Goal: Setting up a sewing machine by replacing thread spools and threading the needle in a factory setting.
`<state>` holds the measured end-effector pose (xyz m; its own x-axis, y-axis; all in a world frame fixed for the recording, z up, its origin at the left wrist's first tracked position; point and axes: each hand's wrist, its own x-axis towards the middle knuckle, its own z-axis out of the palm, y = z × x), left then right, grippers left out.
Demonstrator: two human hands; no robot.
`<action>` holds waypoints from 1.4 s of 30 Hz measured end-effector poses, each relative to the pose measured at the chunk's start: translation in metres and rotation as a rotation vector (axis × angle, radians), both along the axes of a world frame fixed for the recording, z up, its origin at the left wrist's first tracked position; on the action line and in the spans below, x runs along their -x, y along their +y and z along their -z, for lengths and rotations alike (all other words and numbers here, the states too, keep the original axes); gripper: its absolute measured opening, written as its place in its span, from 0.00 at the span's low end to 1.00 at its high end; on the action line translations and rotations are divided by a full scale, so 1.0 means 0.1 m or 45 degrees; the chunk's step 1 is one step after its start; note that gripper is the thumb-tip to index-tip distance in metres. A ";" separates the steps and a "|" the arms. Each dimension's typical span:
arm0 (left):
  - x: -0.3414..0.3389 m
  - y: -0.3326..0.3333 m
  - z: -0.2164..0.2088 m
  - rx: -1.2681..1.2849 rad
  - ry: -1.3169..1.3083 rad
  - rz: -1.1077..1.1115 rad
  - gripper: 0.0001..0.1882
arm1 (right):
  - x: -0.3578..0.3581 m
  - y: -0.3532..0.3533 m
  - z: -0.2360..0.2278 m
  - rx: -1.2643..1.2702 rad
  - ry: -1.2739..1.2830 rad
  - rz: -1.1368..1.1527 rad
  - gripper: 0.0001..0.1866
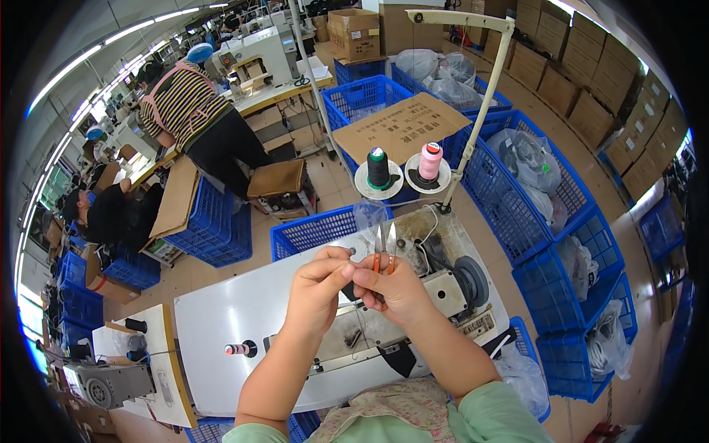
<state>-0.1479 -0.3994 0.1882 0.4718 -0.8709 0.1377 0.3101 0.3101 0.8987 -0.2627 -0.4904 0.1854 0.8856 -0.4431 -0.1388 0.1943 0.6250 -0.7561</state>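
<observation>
Both my hands are raised over the sewing machine, their fingertips meeting. In my right hand is a pair of scissors with orange handles; the blades point away from me and stand apart. My left hand is closed in a pinch against the right fingers. What lies in that pinch is too small to make out. A small grey round thing shows at the left fingertips. Below the hands, a black fabric piece hangs at the machine's near side.
A black thread cone and a pink thread cone stand on a thread stand beyond the white table. A small pink spool lies at left. Blue crates with plastic bags line the right. Two people work at far left.
</observation>
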 end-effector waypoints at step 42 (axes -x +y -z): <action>-0.09 0.09 -0.17 -0.274 -0.455 0.102 0.04 | 0.13 -0.21 -0.24 0.610 0.189 -0.049 0.11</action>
